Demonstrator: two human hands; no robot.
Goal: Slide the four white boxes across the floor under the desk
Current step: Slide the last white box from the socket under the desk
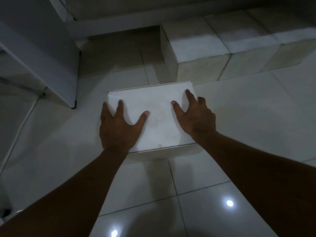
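White rectangular cardboard box (153, 115) sat on glossy floor tiles (230, 134) before the desk, left hand (119, 127) and right hand (195, 115) splayed flat on its lid, likely light and slide-prone.

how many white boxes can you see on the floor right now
4. One lies under both hands; three stand in a row behind it: near, middle, far. The far one is cut off by the frame edge; more may be hidden.

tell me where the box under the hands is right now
In the head view the white box sits mid-frame on the tiled floor, the left hand and right hand spread on its top, just short of the boxes under the desk.
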